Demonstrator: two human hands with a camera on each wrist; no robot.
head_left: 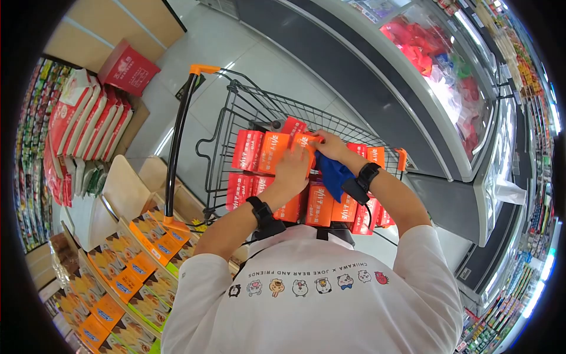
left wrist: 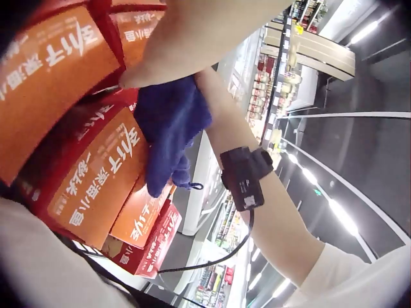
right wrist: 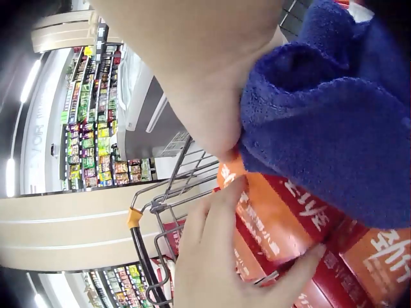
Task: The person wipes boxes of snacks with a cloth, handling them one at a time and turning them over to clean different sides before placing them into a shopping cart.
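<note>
Red-and-orange boxes [head_left: 319, 205] with white lettering fill part of a wire shopping cart. My left hand [head_left: 293, 170] lies over one box [right wrist: 263, 215], its fingers and thumb spread around the sides in the right wrist view. My right hand [head_left: 333, 146] holds a blue cloth [head_left: 331, 176] that hangs below the palm, while its fingertips touch the far end of a box. In the right wrist view the cloth [right wrist: 334, 122] hides the right fingers. The left wrist view shows the cloth [left wrist: 172, 122] beside the boxes [left wrist: 96, 173]; the left fingertips are hidden there.
The cart's handle [head_left: 180, 141] is at the left. A glass-topped freezer [head_left: 377, 76] runs along the right side. Stacked sacks [head_left: 76, 130] and a red bin [head_left: 128, 68] stand on the left, with a display of orange and yellow packs [head_left: 127, 274] below.
</note>
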